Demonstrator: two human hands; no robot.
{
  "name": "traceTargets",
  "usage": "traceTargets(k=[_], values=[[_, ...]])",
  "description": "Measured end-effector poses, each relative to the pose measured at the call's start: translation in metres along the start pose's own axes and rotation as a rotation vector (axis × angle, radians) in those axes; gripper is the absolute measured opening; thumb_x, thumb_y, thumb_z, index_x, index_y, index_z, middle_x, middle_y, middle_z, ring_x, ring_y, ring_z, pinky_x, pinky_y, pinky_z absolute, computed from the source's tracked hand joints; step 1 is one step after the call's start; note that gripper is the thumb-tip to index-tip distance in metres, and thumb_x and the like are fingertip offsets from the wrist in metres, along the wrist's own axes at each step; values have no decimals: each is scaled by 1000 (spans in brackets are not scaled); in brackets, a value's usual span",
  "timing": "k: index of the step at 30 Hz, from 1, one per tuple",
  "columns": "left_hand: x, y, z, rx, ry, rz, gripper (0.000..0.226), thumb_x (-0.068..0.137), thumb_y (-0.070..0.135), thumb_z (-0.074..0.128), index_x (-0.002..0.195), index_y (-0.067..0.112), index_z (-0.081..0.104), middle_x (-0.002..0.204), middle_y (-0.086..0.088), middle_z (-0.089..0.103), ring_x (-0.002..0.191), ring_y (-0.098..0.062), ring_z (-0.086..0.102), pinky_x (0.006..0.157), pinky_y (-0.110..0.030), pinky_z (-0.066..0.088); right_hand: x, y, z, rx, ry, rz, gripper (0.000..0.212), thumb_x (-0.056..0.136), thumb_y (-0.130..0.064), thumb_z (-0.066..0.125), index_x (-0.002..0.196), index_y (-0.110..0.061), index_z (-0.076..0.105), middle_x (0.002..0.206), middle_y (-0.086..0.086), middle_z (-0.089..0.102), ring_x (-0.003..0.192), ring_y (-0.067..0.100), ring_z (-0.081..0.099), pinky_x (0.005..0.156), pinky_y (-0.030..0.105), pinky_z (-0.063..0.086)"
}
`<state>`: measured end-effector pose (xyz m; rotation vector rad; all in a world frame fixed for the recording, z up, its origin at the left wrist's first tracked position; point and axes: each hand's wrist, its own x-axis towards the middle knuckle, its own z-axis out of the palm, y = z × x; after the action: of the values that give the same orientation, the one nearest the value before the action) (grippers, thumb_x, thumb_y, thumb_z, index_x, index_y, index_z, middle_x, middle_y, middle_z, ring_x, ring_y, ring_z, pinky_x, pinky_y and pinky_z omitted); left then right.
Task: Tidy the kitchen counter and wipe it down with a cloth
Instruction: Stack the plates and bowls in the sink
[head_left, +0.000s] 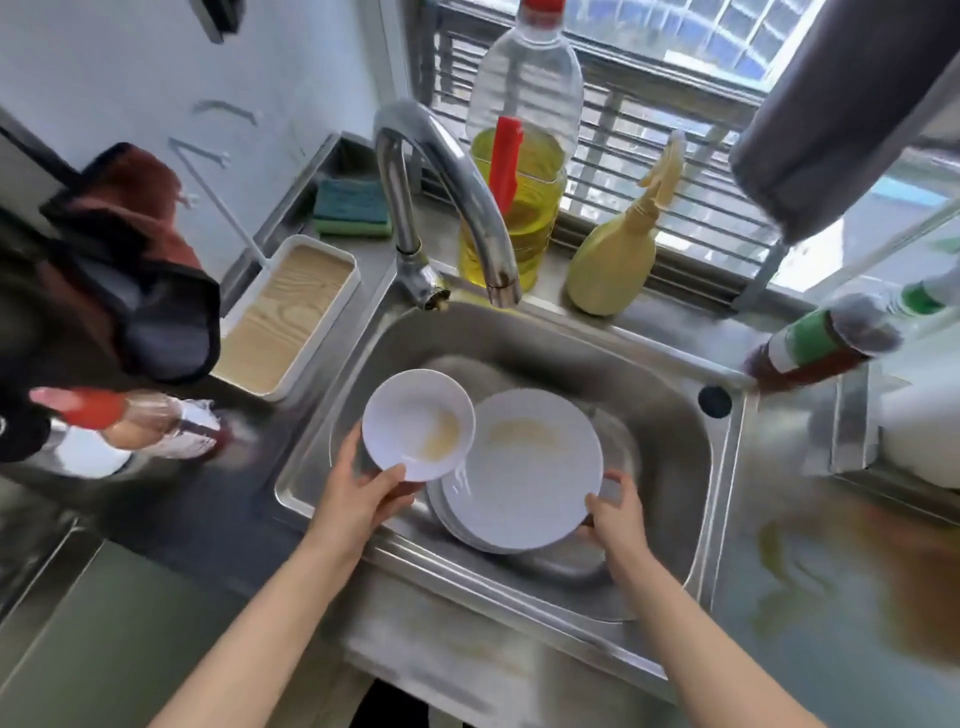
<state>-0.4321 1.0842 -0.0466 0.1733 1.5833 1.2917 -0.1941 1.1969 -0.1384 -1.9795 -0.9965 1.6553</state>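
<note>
Far left: a rust-and-grey folded cloth (130, 249) hung by the wall; below it a clear red-capped bottle (140, 423) lay blurred on the steel counter (218, 525). Next: a white rectangular box with a pale wood-grain lid (285, 317), and a green sponge (353, 208) behind it.

Centre: a stainless steel sink (649, 364) under a chrome curved tap (441, 187). The left hand (358, 499) gripped a small white round bowl (418, 423) by its near rim, thumb over the edge, fingers curled beneath; the bowl was tilted, yellowish residue inside, overlapping the plates. The right hand (618, 514) clamped the near-right edge of a stack of white round plates (530, 478) sitting in the basin, thumb on top.

Behind: a large clear oil bottle (519, 156) and a cream spray bottle (618, 260). Right: a dark green-labelled bottle (826, 338) lying on its side; brownish spill marks (810, 561) on the counter.

Handling note: the bowl would best be set down level inside the basin, plates steadied, before the cloth is fetched for the spill.
</note>
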Motion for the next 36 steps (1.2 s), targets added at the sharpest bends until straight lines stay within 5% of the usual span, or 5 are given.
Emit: traceTargets(k=[14, 23, 29, 33, 36], values=[[-3, -28, 1, 11, 147, -37, 63, 88, -1, 56, 134, 36, 35, 100, -4, 65, 80, -17, 69, 73, -25, 56, 40, 28, -1, -245, -154, -91, 36, 75, 20, 52, 89, -9, 66, 85, 8, 66, 94, 33, 63, 70, 28, 49], [-8, -18, 14, 72, 77, -21, 60, 87, 0, 57, 127, 40, 37, 112, -12, 65, 85, -21, 69, 66, -27, 56, -40, -78, 35, -72, -706, -4, 37, 91, -29, 57, 127, -28, 48, 113, 11, 64, 91, 29, 70, 85, 36, 54], [0, -17, 12, 118, 51, 13, 68, 87, -2, 57, 138, 35, 32, 110, -12, 64, 81, -20, 68, 60, -18, 52, -56, -82, 62, -122, -590, -102, 34, 90, -9, 55, 121, -24, 55, 98, 12, 70, 86, 23, 70, 78, 30, 57], [4, -24, 1, 742, 82, 151, 67, 87, 39, 58, 141, 49, 19, 116, 5, 62, 97, -17, 64, 83, -33, 50, -47, -78, 80, -114, -454, -29, 34, 85, 2, 52, 102, -26, 59, 87, 13, 69, 78, 25, 69, 68, 27, 58], [11, -41, -17, 1128, 373, 420, 55, 87, 45, 40, 138, 23, 42, 137, -7, 48, 124, -27, 47, 102, -46, 35, -29, -76, 98, -82, -367, 11, 34, 84, 4, 49, 108, -20, 55, 89, 16, 66, 77, 27, 66, 64, 27, 58]])
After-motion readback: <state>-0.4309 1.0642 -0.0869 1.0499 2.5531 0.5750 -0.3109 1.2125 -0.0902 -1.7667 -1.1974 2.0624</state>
